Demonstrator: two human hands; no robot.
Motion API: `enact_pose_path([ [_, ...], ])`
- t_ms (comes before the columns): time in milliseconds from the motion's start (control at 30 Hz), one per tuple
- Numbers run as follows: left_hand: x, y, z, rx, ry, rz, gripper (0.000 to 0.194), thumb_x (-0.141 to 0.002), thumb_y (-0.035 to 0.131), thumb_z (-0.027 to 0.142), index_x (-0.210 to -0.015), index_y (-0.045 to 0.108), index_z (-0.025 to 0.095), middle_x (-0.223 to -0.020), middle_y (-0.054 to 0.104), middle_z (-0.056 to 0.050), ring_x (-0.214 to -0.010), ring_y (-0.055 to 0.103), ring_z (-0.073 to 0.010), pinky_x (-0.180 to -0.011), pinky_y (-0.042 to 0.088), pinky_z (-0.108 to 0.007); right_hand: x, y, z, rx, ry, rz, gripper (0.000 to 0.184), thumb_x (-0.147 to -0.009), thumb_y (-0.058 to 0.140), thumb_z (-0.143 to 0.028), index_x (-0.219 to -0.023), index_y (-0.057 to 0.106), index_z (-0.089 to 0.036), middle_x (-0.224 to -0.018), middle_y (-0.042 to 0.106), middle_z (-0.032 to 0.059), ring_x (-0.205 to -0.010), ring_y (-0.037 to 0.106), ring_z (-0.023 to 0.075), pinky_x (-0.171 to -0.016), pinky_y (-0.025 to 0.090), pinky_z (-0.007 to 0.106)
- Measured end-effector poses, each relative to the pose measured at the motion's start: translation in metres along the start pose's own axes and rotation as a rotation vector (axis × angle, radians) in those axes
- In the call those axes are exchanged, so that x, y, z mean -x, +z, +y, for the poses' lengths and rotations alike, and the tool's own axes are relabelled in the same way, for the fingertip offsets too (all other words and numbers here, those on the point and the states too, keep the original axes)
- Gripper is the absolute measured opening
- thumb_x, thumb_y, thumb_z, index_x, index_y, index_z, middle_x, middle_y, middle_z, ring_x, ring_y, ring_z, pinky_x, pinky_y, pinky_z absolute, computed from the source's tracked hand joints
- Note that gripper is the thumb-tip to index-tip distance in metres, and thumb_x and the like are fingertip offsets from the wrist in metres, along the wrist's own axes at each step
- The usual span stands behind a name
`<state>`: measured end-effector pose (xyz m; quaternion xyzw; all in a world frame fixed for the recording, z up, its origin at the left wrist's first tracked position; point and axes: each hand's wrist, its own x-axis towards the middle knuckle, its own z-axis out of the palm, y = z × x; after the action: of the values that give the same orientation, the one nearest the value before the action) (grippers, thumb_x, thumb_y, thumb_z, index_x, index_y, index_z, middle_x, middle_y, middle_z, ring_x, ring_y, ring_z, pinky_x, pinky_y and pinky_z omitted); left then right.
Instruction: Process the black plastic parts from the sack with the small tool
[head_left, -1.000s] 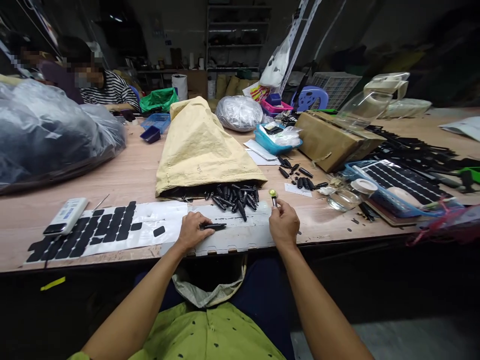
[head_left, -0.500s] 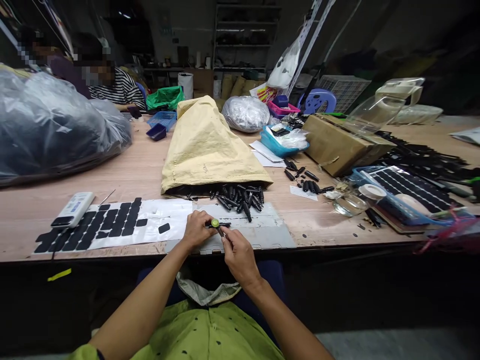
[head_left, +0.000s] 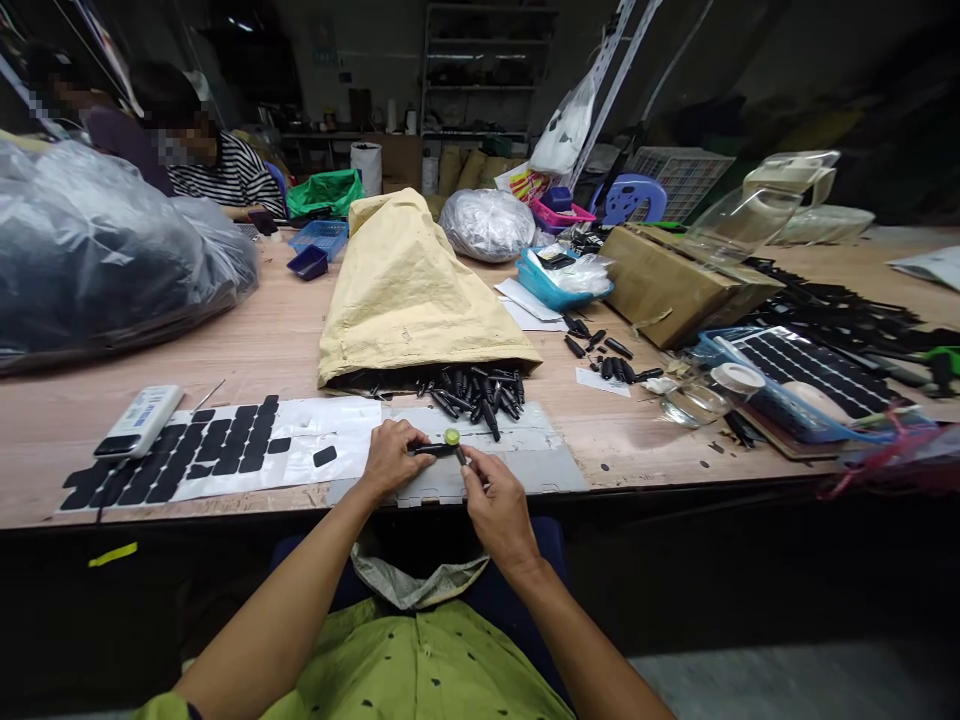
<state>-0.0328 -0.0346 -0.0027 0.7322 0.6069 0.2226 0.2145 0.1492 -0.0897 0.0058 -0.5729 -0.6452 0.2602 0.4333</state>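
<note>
My left hand [head_left: 390,458] pinches the left end of a slim black tube-like part [head_left: 435,450], which lies nearly level over a grey board [head_left: 536,455]. Between the fingers of my right hand [head_left: 504,512] is a small tool with a round yellow-green head [head_left: 451,437] and a dark handle. That head is at the tube's right end; whether they touch I cannot tell. Just beyond both hands, a pile of similar black parts [head_left: 480,392] spills from the mouth of a tan sack [head_left: 420,300].
Left of the hands lies a white sheet [head_left: 315,415] with rows of black stickers [head_left: 225,440], a white device [head_left: 140,420] on their edge. Farther right are loose black parts [head_left: 616,368], a cardboard box [head_left: 667,285] and a blue tray [head_left: 795,420]. Another person sits at the far left.
My right hand has moved right, bringing the green-headed tool from near my left fingers to the tube's right end. My left hand keeps its pinch. The whole view has shifted slightly.
</note>
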Motion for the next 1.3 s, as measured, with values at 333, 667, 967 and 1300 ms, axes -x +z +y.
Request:
enact_pose_path([
  [333, 0.001, -0.004, 0.005, -0.046, 0.014, -0.029, 0.021, -0.074, 0.074, 0.038, -0.091, 0.073, 0.025, -0.091, 0.067, -0.002, -0.097, 0.053, -0.0246, -0.086, 0.037, -0.038, -0.077, -0.081, 0.069, 0.635, 0.411, 0.226, 0.038, -0.085, 0.051, -0.021, -0.118, 0.068, -0.023, -0.106, 0.064, 0.0098, -0.090, 0.058, 0.0213, -0.074, 0.042, 0.031],
  [667, 0.000, -0.003, -0.001, -0.039, 0.038, -0.033, 0.021, -0.076, 0.072, 0.040, -0.092, 0.074, 0.026, -0.090, 0.066, -0.003, -0.096, 0.053, -0.0243, -0.086, 0.036, -0.038, -0.086, -0.066, 0.093, 0.935, 0.255, 0.259, 0.038, -0.087, 0.044, -0.017, -0.120, 0.064, -0.016, -0.099, 0.059, 0.0140, -0.090, 0.053, 0.0234, -0.070, 0.040, 0.032],
  [967, 0.043, -0.006, 0.009, 0.007, 0.262, -0.176, 0.016, -0.072, 0.076, 0.036, -0.087, 0.073, 0.030, -0.116, 0.061, -0.004, -0.113, 0.047, -0.0277, -0.099, 0.033, -0.044, -0.087, -0.064, 0.100, 1.007, 0.228, 0.256, 0.037, -0.089, 0.042, -0.017, -0.120, 0.061, -0.014, -0.101, 0.058, 0.0144, -0.090, 0.053, 0.0243, -0.068, 0.042, 0.033],
  [1300, 0.061, 0.003, 0.025, -0.027, 0.248, -0.089, 0.019, -0.070, 0.076, 0.031, -0.087, 0.070, 0.026, -0.120, 0.061, -0.007, -0.116, 0.048, -0.0306, -0.099, 0.036, -0.047, -0.087, -0.063, 0.100, 0.999, 0.229, 0.256, 0.036, -0.087, 0.045, -0.017, -0.119, 0.061, -0.014, -0.101, 0.057, 0.0149, -0.092, 0.052, 0.0250, -0.069, 0.041, 0.033],
])
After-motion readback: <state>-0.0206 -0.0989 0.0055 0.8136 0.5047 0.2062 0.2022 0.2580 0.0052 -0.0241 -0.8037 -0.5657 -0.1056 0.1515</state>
